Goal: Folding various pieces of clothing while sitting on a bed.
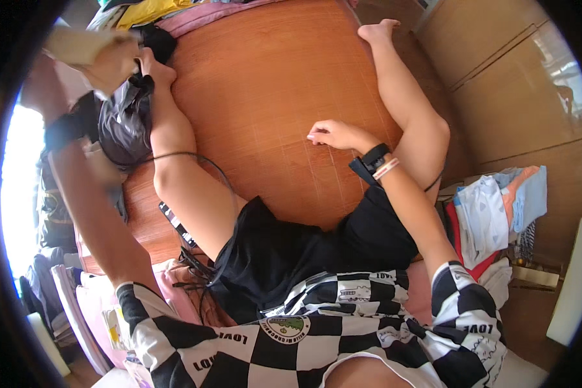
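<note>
At the upper left, my left hand (44, 90) is stretched far out and smeared by motion. A beige cloth (100, 61), blurred too, hangs from it beside my left foot; its kind of garment cannot be made out. Just below lies a dark grey garment (124, 123), bunched against my left shin. My right hand (336, 134) hovers over the reddish-brown wooden surface (258, 84), between my spread legs. Its fingers are curled together with nothing in them.
Folded clothes (488, 213) are stacked at the right. More clothes, one a yellow garment (152, 11), lie along the far edge. Pink fabric (97, 310) is at the lower left. A dark cable (204, 158) crosses my left leg. Brown cabinet panels (498, 71) stand at the right.
</note>
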Motion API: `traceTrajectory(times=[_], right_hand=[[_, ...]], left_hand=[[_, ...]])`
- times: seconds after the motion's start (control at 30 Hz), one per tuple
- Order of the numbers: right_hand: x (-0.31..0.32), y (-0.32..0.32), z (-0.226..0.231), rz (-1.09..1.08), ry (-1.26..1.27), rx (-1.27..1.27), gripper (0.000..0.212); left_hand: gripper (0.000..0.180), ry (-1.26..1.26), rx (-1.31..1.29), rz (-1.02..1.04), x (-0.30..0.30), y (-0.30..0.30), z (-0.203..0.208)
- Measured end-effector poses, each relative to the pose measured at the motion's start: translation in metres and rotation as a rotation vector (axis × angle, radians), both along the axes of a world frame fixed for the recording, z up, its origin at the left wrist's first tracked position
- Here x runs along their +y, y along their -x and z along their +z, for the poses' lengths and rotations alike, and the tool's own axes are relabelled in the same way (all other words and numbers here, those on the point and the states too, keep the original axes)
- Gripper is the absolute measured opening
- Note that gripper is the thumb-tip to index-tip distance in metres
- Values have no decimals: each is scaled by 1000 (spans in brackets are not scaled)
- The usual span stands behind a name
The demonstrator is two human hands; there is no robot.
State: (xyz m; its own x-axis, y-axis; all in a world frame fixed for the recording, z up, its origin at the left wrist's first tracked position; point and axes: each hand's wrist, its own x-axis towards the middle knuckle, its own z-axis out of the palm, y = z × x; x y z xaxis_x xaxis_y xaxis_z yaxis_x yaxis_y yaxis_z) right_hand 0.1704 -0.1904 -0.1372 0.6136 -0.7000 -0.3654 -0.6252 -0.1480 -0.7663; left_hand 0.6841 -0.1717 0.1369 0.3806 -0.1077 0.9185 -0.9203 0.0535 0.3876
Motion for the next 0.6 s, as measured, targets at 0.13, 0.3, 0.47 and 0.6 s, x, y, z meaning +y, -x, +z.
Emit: traceTrajectory(times=[0.13, 0.3, 0.47, 0.6], right_hand=[[-6, -5, 4, 28, 67, 20, 37], [-23, 14, 13, -190, 609, -392, 42], [-6, 68, 36, -753, -378, -495, 75], [1, 58, 41, -630, -290, -492, 67]], left_hand=[[37, 15, -101, -400, 47, 129, 6], [35, -669, 55, -591, 61, 246, -91], [38, -1238, 422, -626, 82, 278, -185], [50, -967, 612, -730, 75, 289, -208]])
